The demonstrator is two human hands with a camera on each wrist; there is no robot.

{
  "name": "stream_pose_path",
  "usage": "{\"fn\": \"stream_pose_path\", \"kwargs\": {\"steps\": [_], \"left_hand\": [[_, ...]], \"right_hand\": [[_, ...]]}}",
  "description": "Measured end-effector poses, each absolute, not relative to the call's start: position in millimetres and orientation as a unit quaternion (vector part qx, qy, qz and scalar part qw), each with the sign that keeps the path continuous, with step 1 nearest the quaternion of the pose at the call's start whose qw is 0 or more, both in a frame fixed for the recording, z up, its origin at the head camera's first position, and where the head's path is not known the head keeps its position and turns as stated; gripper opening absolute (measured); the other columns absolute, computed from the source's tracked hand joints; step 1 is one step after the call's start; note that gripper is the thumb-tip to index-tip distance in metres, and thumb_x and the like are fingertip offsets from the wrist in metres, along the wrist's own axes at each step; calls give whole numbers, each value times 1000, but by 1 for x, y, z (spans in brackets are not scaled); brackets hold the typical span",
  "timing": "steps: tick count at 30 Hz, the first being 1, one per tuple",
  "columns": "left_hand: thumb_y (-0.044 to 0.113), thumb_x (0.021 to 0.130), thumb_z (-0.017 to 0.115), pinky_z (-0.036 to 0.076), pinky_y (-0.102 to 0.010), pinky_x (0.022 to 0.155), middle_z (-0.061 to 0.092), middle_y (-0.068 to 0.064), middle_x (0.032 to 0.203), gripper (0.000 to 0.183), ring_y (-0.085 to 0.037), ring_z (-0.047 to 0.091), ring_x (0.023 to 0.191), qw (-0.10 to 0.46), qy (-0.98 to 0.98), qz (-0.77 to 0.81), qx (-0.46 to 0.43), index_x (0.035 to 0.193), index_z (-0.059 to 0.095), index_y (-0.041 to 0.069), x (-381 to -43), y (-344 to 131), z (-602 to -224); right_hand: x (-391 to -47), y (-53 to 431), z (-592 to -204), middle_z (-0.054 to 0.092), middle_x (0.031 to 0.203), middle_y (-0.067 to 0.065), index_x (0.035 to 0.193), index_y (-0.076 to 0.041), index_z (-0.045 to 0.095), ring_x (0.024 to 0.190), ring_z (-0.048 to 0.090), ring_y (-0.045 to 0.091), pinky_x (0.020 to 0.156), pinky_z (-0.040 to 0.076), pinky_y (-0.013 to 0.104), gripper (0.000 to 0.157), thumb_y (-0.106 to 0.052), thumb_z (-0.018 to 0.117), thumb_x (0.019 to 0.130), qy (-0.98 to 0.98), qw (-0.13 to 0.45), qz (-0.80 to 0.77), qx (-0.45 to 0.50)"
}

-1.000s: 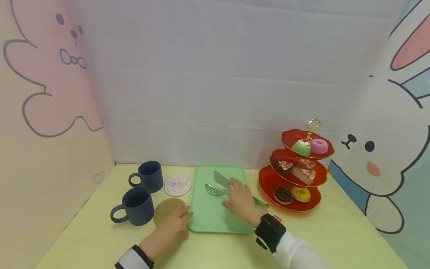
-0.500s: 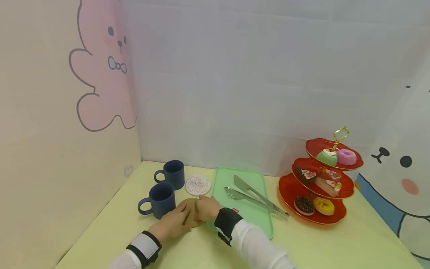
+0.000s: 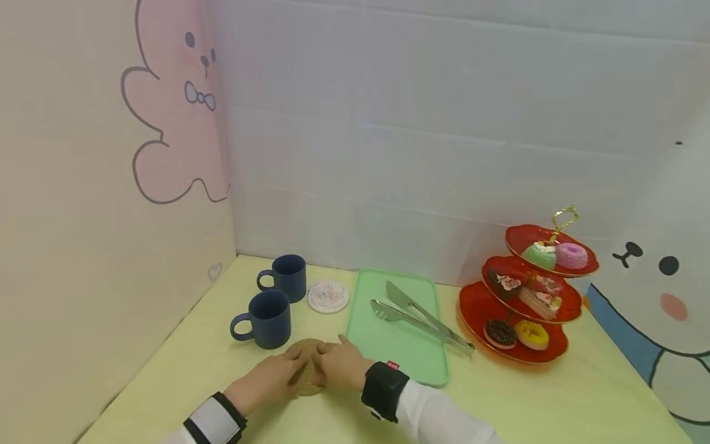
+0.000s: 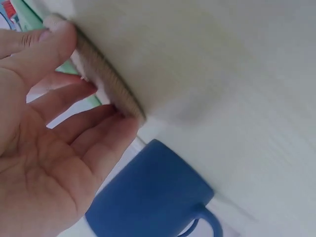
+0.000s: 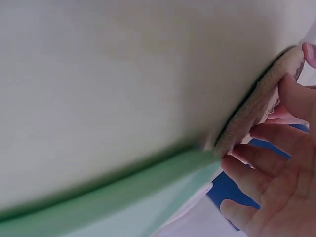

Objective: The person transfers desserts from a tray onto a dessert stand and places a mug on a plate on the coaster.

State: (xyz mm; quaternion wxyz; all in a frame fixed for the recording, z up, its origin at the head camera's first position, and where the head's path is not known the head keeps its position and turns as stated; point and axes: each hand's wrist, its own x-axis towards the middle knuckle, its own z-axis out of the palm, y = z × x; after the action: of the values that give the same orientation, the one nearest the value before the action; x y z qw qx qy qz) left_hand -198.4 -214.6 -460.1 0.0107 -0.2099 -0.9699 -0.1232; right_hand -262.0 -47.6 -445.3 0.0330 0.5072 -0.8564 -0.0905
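Observation:
A round brown woven coaster (image 3: pixel 307 377) lies flat on the table in front of the nearer mug. From its left side my left hand (image 3: pixel 263 385) holds it, with fingers and thumb at the rim. Opposite, my right hand (image 3: pixel 344 365) grips the right rim, its index finger pointing forward in the head view. Each wrist view shows the coaster's thick edge (image 4: pixel 106 74) between fingertips and thumb. Two dark blue mugs stand behind the left hand, the nearer mug (image 3: pixel 269 319) and the farther mug (image 3: pixel 289 278). A speckled white coaster (image 3: pixel 328 296) lies beside the farther one.
Right of the hands is a light green tray (image 3: pixel 383 345), with metal tongs (image 3: pixel 413 317) lying across it and past its right edge. A red three-tier stand (image 3: pixel 471 314) with toy cakes and donuts stands farther right. White cloth (image 3: pixel 388 154) walls the back.
My right hand has left the tongs and come over to the brown coaster, where both hands now hold it. The coaster has slid slightly toward me, away from the nearer mug.

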Motion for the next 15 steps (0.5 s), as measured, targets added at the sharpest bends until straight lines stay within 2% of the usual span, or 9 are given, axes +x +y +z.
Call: {"fn": "stream_pose_path", "kwargs": {"steps": [5,10,15], "left_hand": [[17,59,80,53,-43,66,65,-10,93,49,-24,62,72,-10,-966,-107,-237,103,65,1,-182,-201,-449],[20,56,81,53,-37,63,66,-7,95,55,-20,61,71,-26,-954,-90,-284,107,65,6,-169,-173,-440],[16,62,78,48,-28,49,56,1,88,44,-11,56,58,21,-938,-75,-337,103,64,13,-160,-140,-446]], "right_hand": [[-239,-22,-444,58,129,6,125,-15,57,117,51,16,96,42,48,52,-47,56,84,-843,33,-65,533],[-217,16,-437,55,132,6,127,-15,55,119,49,16,97,42,47,58,-50,57,81,-852,0,-52,521],[-202,56,-433,59,128,9,123,-10,58,115,53,19,96,43,47,58,-47,61,79,-864,-19,-21,502]]}}
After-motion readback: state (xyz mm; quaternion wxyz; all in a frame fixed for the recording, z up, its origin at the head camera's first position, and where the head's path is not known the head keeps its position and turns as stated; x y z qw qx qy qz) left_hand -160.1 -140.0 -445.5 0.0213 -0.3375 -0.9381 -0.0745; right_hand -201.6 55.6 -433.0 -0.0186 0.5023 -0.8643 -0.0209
